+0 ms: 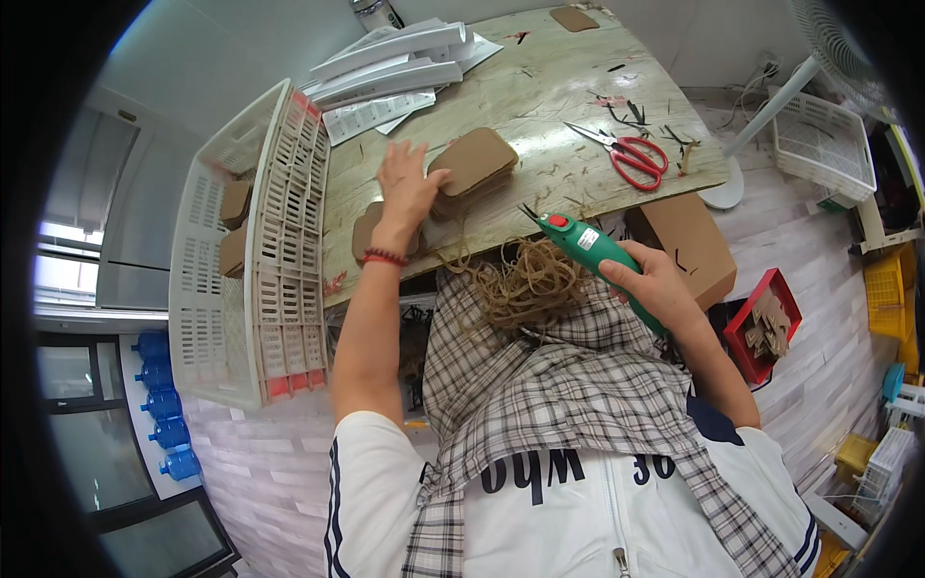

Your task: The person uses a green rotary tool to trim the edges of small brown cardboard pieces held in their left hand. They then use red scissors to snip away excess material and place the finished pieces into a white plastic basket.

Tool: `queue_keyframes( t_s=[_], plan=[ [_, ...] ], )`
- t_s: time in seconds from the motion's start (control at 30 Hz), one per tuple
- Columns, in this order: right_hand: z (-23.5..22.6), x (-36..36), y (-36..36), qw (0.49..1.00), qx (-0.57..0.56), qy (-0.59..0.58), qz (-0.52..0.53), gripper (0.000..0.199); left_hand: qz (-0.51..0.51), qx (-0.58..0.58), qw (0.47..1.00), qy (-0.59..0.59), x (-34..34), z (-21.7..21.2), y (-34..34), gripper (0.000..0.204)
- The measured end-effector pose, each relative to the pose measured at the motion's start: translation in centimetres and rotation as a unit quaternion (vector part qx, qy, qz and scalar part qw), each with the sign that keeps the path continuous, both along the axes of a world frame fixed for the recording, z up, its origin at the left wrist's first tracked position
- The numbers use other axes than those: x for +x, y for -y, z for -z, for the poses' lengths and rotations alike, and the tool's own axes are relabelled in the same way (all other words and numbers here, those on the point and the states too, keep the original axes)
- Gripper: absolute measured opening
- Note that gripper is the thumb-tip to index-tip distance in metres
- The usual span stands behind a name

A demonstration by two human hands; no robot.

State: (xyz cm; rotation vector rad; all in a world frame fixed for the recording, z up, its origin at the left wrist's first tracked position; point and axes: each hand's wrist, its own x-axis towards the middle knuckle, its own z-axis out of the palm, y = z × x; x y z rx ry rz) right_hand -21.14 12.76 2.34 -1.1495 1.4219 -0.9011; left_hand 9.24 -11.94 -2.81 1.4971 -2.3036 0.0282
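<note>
My left hand (pixel 407 185) has its fingers spread above the table, beside a stack of brown rounded cardboard-like pieces (pixel 474 160). Its thumb reaches the stack's left edge. Another brown rounded piece (pixel 371 231) lies partly hidden under my left wrist. My right hand (pixel 647 281) is wrapped round green handheld electric scissors (pixel 576 239) with a red button, their dark blades pointing up and left over the table's front edge. A tangled heap of tan cord (pixel 530 284) rests on my plaid apron, with strands reaching up to the table edge.
Red-handled scissors (pixel 636 162) lie open on the worn table (pixel 549 87) among dark scraps. Papers (pixel 385 72) are piled at the far left. A white slatted crate (pixel 289 241) stands left. At right are a cardboard box (pixel 689 250), a red tray (pixel 792 299) and a fan (pixel 838 48).
</note>
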Motion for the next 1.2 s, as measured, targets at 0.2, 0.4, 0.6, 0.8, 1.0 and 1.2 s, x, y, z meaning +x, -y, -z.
queue_keyframes(
  t_s=[0.2,0.4,0.6,0.8,1.0,1.2],
  plan=[
    [0.1,-0.7,-1.2,1.0,0.002,0.026,0.013,0.035,0.012,0.032,0.999,-0.021,-2.1,-0.9,0.1,0.059],
    [0.3,-0.8,-1.0,0.999,-0.021,0.022,0.031,0.034,-0.016,0.131,0.948,-0.289,-2.6,-2.1,-1.7,0.035],
    [-1.0,0.5,-0.7,0.994,-0.064,0.054,0.074,0.034,0.032,0.244,0.505,-0.827,-6.6,-4.1,-7.4,0.029],
    [-2.6,1.7,-0.5,0.99,-0.071,0.056,0.105,0.036,0.044,0.254,0.248,-0.934,-10.9,-4.0,-9.5,0.04],
    [-3.1,2.6,-0.9,0.987,-0.089,0.073,0.116,0.035,0.064,0.262,0.193,-0.943,-12.5,-4.2,-9.7,0.038],
    [-3.6,3.1,-1.0,0.984,-0.105,0.059,0.134,0.034,0.066,0.268,0.185,-0.943,-13.8,-3.3,-10.2,0.04]
  ],
)
